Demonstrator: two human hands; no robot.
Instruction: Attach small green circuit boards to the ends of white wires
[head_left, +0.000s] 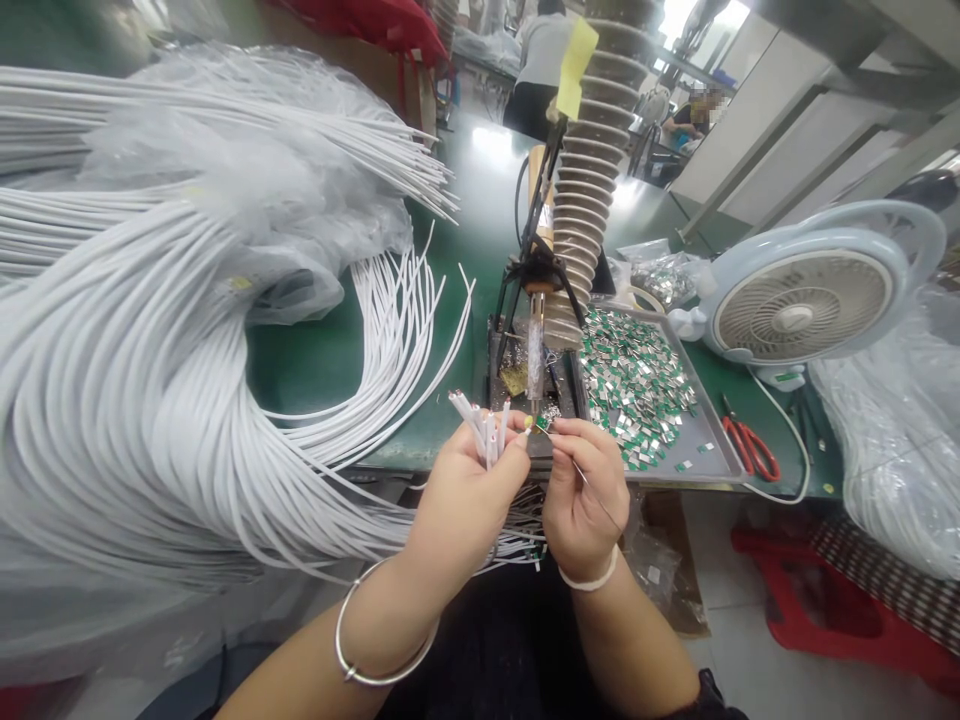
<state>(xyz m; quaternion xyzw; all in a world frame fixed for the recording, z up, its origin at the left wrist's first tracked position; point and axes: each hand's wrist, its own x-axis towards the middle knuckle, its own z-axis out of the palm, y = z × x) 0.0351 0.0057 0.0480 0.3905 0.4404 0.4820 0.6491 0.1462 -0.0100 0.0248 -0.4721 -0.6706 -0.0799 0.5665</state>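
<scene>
My left hand (469, 500) is closed around several white cables (491, 440), their stripped ends pointing up. One cable end sits between its thumb and forefinger, just under the soldering iron (535, 350). That iron hangs tip down in a black stand (536, 268). In my right hand (589, 490) a thin solder wire (581, 475) is pinched, its end close to the iron's tip. A small green part shows between the fingertips; whether it touches the cable I cannot tell.
A grey tray (716, 440) of small green-and-silver connector boards (637, 385) lies right of the iron. Beyond it are red-handled pliers (750, 448) and a fan (810, 290). A ribbed duct (592, 170) comes down behind the iron. Large white cable bundles (150, 380) fill the left.
</scene>
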